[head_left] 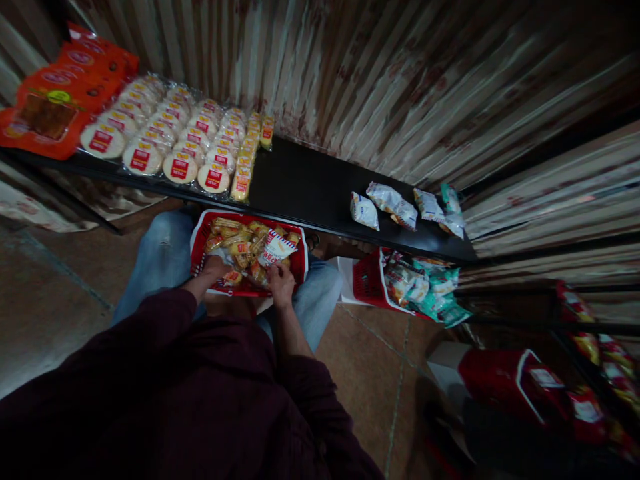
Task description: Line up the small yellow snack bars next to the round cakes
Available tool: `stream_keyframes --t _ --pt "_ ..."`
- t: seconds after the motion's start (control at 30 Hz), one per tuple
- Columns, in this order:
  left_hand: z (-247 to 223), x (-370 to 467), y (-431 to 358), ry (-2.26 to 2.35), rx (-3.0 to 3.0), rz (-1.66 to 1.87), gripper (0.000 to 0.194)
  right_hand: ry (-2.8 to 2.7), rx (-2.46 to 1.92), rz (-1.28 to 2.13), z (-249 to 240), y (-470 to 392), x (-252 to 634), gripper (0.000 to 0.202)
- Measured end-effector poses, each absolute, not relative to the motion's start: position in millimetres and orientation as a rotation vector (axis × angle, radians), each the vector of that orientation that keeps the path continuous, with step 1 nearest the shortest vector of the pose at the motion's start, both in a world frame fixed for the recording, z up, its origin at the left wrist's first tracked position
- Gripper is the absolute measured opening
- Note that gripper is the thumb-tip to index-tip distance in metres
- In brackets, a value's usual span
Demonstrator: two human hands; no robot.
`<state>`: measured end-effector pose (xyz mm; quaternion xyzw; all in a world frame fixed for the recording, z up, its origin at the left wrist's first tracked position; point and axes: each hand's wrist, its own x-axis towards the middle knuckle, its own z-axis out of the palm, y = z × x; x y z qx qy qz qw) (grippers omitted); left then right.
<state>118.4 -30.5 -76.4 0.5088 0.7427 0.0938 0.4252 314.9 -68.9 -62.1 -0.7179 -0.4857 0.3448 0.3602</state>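
Note:
A red basket (199, 241) with a white rim sits between my knees, filled with yellow-wrapped snack packets (241, 248). My left hand (216, 268) reaches into its left side, against a pale clear-wrapped packet; the fingertips are hidden among the packets. On the right side, my right hand (281, 283) has its fingers closed at the lower edge of a white snack bag (278, 247) with a striped border. Just beyond the basket, a row of small yellow packets (242, 179) lies on the black shelf (305, 180).
Rows of round wrapped crackers (180, 167) and a large orange bag (65, 93) cover the shelf's left part. Several small bags (393, 203) lie at its right. Another red basket (367, 277) holds silver and green bags. A third red basket (493, 377) stands at lower right.

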Motion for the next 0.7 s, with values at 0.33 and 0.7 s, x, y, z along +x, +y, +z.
stream_keyframes --t 0.33,0.7 --pt "-54 101 -30 2.047 1.512 -0.006 0.014 -1.14 -1.556 1.461 -63 -72 304 0.029" --pt "-38 96 -28 2.052 1.573 -0.006 0.027 -1.129 -1.525 1.134 -62 -61 304 0.04"
